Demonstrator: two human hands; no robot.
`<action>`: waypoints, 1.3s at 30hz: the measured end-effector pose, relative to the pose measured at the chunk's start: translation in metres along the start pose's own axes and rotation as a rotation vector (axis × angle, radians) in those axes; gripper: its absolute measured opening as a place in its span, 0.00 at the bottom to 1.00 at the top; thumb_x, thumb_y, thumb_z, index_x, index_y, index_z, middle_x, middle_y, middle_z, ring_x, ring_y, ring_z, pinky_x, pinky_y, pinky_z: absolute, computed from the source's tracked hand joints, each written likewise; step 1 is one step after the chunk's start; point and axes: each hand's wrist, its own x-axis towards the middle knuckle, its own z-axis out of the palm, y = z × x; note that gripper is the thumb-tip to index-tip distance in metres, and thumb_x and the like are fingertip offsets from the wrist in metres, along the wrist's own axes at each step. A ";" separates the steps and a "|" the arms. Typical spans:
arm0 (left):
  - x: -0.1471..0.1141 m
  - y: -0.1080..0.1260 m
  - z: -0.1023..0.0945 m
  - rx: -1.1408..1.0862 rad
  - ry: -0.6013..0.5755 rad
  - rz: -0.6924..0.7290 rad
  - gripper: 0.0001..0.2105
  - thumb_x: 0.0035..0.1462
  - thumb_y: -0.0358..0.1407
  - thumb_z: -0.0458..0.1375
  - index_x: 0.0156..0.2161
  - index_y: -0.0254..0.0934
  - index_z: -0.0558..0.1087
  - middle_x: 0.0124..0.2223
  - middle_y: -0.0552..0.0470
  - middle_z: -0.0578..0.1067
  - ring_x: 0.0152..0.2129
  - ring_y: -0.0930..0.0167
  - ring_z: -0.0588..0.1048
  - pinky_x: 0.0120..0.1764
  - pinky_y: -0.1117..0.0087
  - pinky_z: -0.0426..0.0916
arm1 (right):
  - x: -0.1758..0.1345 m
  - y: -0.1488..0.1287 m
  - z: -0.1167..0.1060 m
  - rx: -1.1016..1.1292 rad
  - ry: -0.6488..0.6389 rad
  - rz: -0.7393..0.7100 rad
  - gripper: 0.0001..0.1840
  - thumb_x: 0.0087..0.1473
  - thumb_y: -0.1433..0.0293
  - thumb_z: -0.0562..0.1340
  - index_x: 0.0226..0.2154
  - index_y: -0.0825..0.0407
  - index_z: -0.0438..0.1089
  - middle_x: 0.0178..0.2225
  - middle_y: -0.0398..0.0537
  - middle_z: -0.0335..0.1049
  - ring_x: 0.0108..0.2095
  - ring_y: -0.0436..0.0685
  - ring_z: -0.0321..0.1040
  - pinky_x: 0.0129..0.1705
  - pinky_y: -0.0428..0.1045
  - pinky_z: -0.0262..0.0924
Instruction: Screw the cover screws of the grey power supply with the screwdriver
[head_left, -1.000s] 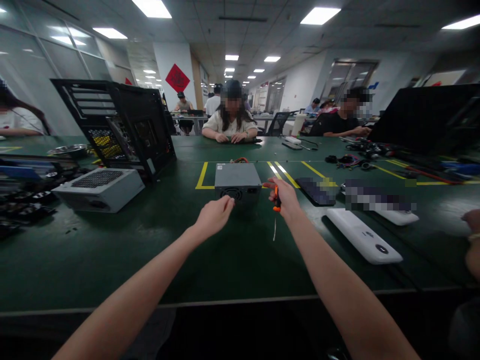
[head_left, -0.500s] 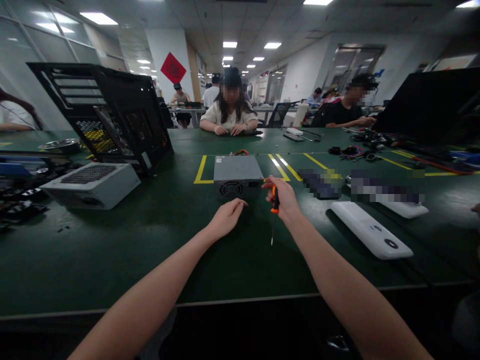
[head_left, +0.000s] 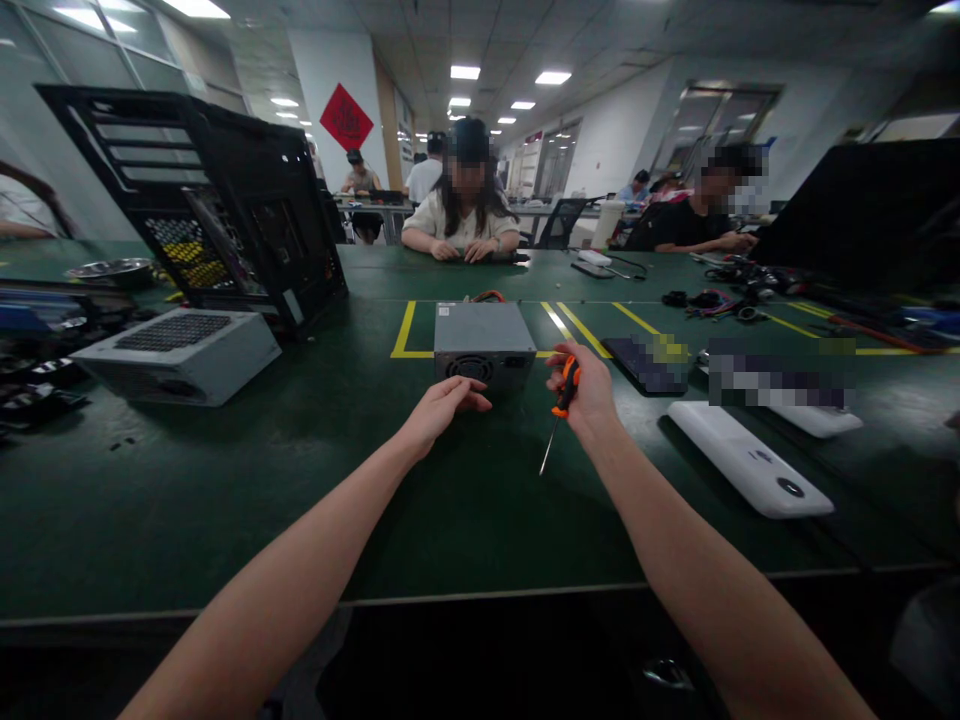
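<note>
A grey computer power supply (head_left: 485, 328) rests on the green table in front of me, its fan grille and socket facing me. My left hand (head_left: 444, 412) is just before its lower front, fingers loosely stretched and slightly apart with nothing in them; whether they touch the casing I cannot tell. To the right of the box, my right hand (head_left: 586, 382) is wrapped round a screwdriver (head_left: 568, 388) with an orange and black handle. The thin metal shaft points down and a little left, its tip apart from the power supply.
At left stand a black computer case (head_left: 247, 210) and another power supply (head_left: 180, 355). A dark phone (head_left: 646, 366) and a white power bank-like block (head_left: 750, 458) lie at right. Cables (head_left: 709, 300) sit farther back. A person (head_left: 461, 220) works across the table.
My left hand has come up slightly nearer the power supply's front, its fingers loosening apart. My right hand has shifted a bit right, away from the box, and the screwdriver leans more.
</note>
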 end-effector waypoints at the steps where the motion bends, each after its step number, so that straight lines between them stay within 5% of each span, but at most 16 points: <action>1: -0.001 0.001 -0.003 0.048 0.010 0.006 0.15 0.61 0.38 0.41 0.44 0.33 0.66 0.38 0.46 0.75 0.37 0.71 0.73 0.43 0.67 0.65 | -0.002 -0.003 0.000 0.012 0.015 -0.024 0.09 0.47 0.62 0.57 0.25 0.51 0.64 0.19 0.38 0.61 0.14 0.43 0.53 0.16 0.43 0.50; 8: -0.016 0.010 -0.011 0.739 -0.109 0.279 0.10 0.55 0.35 0.52 0.41 0.39 0.72 0.41 0.49 0.71 0.37 0.69 0.69 0.41 0.67 0.63 | -0.022 -0.020 0.009 0.059 0.063 -0.312 0.07 0.49 0.65 0.56 0.23 0.49 0.59 0.18 0.36 0.55 0.14 0.43 0.51 0.16 0.43 0.47; 13: -0.020 0.013 -0.007 0.833 -0.258 0.350 0.09 0.56 0.37 0.52 0.40 0.40 0.73 0.39 0.50 0.69 0.39 0.69 0.68 0.42 0.67 0.62 | -0.028 -0.024 0.008 0.027 0.078 -0.389 0.08 0.50 0.65 0.54 0.23 0.49 0.58 0.16 0.35 0.54 0.13 0.43 0.49 0.14 0.43 0.46; 20: -0.020 0.008 -0.003 0.821 -0.323 0.306 0.08 0.54 0.39 0.55 0.37 0.39 0.73 0.39 0.51 0.69 0.37 0.70 0.68 0.38 0.70 0.63 | -0.024 -0.025 0.003 0.062 0.091 -0.434 0.08 0.50 0.66 0.54 0.23 0.50 0.58 0.15 0.35 0.55 0.12 0.42 0.50 0.14 0.42 0.47; 27: -0.018 0.005 -0.001 0.811 -0.267 0.297 0.05 0.55 0.35 0.54 0.35 0.36 0.70 0.37 0.52 0.69 0.34 0.71 0.69 0.36 0.70 0.63 | -0.024 -0.021 0.004 0.081 0.060 -0.542 0.09 0.51 0.66 0.56 0.22 0.51 0.60 0.14 0.34 0.56 0.11 0.43 0.51 0.12 0.42 0.46; 36: -0.015 0.009 -0.002 0.490 0.004 0.219 0.05 0.55 0.34 0.53 0.37 0.37 0.68 0.34 0.53 0.72 0.31 0.72 0.70 0.34 0.69 0.65 | -0.039 -0.014 0.010 -0.128 0.026 -0.729 0.05 0.53 0.67 0.56 0.28 0.50 0.61 0.16 0.34 0.59 0.12 0.43 0.54 0.14 0.42 0.48; 39: -0.014 0.009 -0.003 0.488 0.054 0.241 0.06 0.53 0.34 0.54 0.37 0.37 0.70 0.37 0.52 0.72 0.33 0.71 0.70 0.35 0.68 0.65 | -0.045 -0.013 0.013 -0.170 -0.046 -0.671 0.05 0.53 0.65 0.57 0.30 0.50 0.60 0.18 0.34 0.61 0.13 0.43 0.56 0.15 0.42 0.50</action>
